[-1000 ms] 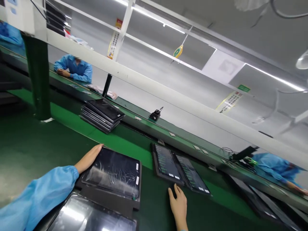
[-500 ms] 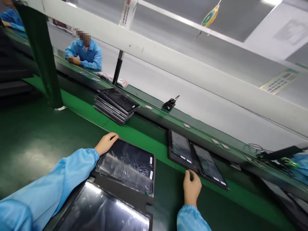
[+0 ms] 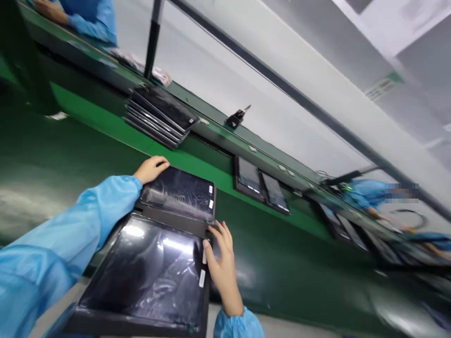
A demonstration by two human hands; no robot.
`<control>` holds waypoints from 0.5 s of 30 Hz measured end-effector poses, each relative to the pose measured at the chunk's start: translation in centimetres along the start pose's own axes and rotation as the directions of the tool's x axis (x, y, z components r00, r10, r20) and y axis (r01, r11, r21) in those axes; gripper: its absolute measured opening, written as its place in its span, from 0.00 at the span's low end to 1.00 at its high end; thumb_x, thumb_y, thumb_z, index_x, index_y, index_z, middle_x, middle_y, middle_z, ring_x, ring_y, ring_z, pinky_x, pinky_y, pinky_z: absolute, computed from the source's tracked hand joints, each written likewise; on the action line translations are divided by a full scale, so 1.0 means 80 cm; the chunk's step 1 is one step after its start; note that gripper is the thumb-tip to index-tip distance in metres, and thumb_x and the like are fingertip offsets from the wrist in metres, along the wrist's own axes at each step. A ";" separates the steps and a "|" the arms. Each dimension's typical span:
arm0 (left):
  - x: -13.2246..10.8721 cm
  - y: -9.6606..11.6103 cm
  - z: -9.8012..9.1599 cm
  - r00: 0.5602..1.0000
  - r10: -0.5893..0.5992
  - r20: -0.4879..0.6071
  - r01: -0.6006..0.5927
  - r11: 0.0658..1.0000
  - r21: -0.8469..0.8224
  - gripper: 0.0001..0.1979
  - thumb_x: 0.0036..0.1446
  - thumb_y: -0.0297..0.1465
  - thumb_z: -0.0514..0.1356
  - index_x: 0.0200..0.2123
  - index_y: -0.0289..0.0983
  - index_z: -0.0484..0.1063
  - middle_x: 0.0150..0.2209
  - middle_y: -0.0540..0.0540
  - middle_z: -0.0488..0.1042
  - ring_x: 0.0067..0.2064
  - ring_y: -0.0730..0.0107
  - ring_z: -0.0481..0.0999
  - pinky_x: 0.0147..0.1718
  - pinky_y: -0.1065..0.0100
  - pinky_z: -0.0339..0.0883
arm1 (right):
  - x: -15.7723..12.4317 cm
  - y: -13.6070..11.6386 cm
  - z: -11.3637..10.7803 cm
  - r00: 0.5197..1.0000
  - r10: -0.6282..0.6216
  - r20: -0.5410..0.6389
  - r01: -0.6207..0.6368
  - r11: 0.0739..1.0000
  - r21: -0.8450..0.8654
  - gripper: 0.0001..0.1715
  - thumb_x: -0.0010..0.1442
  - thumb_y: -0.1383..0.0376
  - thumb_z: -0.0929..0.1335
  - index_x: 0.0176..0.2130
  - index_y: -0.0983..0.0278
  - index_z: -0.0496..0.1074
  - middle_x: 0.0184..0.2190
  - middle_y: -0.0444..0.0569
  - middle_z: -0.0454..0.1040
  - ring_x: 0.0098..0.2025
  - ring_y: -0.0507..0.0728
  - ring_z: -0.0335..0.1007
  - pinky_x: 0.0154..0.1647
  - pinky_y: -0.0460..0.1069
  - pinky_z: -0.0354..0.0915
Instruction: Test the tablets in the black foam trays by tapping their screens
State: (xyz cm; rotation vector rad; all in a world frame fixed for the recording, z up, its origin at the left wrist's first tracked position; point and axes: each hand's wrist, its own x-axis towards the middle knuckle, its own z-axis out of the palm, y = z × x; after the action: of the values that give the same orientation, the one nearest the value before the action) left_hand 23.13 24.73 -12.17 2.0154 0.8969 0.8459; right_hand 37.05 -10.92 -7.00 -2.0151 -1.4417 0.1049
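Two flat dark screen panels with film over them lie in a black tray (image 3: 165, 217) in front of me. The far panel (image 3: 179, 190) shows wrinkled film and white labels on its right. The larger near panel (image 3: 148, 272) reflects bright ceiling light. My left hand (image 3: 152, 169) is closed over the far left corner of the tray, its fingertips partly hidden behind the edge. At the right edge, between the panels, my right hand (image 3: 222, 260) has its fingers apart. Its thumb touches near the near panel's upper right corner, and its fingertips reach the tray's edge.
A stack of dark panels (image 3: 158, 117) stands on the far side. Two more panels in trays (image 3: 248, 176) lie right of it by the raised green ledge (image 3: 197, 105). A small black device (image 3: 235, 119) sits on that ledge. Co-workers in blue sleeves (image 3: 95, 23) are across and at right.
My right hand has moved left from beside the far trays to the right edge of my tray. My left hand stays on the corner. The view has tilted and shifted right.
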 end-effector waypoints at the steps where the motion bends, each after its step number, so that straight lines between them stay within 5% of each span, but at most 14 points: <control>1: -0.001 -0.001 0.000 1.000 -0.002 0.004 0.002 1.000 -0.006 0.15 0.66 0.42 0.59 0.41 0.34 0.74 0.43 0.43 0.76 0.48 0.61 0.76 0.54 0.52 0.68 | -0.016 0.008 -0.005 0.995 0.065 -0.074 -0.064 0.998 0.007 0.19 0.67 0.58 0.66 0.55 0.59 0.73 0.63 0.57 0.69 0.70 0.69 0.56 0.65 0.71 0.60; 3: -0.002 -0.003 0.000 1.000 -0.007 0.010 0.007 1.000 -0.012 0.16 0.66 0.43 0.59 0.40 0.35 0.74 0.43 0.43 0.77 0.48 0.61 0.75 0.54 0.52 0.67 | -0.048 0.016 -0.013 0.980 0.139 -0.145 -0.138 0.990 0.022 0.17 0.68 0.59 0.66 0.54 0.59 0.73 0.61 0.57 0.71 0.69 0.68 0.59 0.65 0.71 0.60; 9: -0.017 0.008 -0.012 0.996 0.062 -0.065 -0.059 0.997 0.054 0.24 0.68 0.46 0.50 0.47 0.30 0.72 0.47 0.38 0.75 0.51 0.58 0.72 0.57 0.49 0.64 | -0.088 -0.006 -0.003 0.970 0.236 -0.052 -0.230 0.969 0.092 0.20 0.67 0.59 0.67 0.58 0.55 0.71 0.64 0.54 0.68 0.71 0.65 0.56 0.68 0.67 0.58; 12: -0.050 0.027 -0.031 0.978 0.195 -0.068 -0.186 0.976 0.116 0.27 0.66 0.47 0.48 0.45 0.30 0.74 0.54 0.34 0.72 0.59 0.53 0.67 0.64 0.47 0.56 | -0.088 -0.007 0.012 0.964 0.263 -0.035 -0.255 0.956 0.145 0.23 0.67 0.58 0.67 0.60 0.57 0.70 0.65 0.55 0.67 0.70 0.64 0.58 0.69 0.66 0.57; 15: -0.104 0.038 -0.054 0.927 0.367 0.079 -0.375 0.916 0.140 0.22 0.63 0.48 0.52 0.36 0.37 0.77 0.58 0.39 0.72 0.65 0.54 0.64 0.67 0.51 0.52 | -0.093 -0.004 0.026 0.942 0.333 -0.045 -0.316 0.924 0.216 0.27 0.66 0.56 0.67 0.62 0.61 0.68 0.63 0.57 0.69 0.67 0.64 0.63 0.68 0.64 0.60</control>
State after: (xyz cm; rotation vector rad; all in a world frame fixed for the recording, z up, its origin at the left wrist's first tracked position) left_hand 16.19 18.17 -9.67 2.3765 0.5687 0.9470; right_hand 33.01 -16.40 -10.64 -2.0415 -0.9907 0.2983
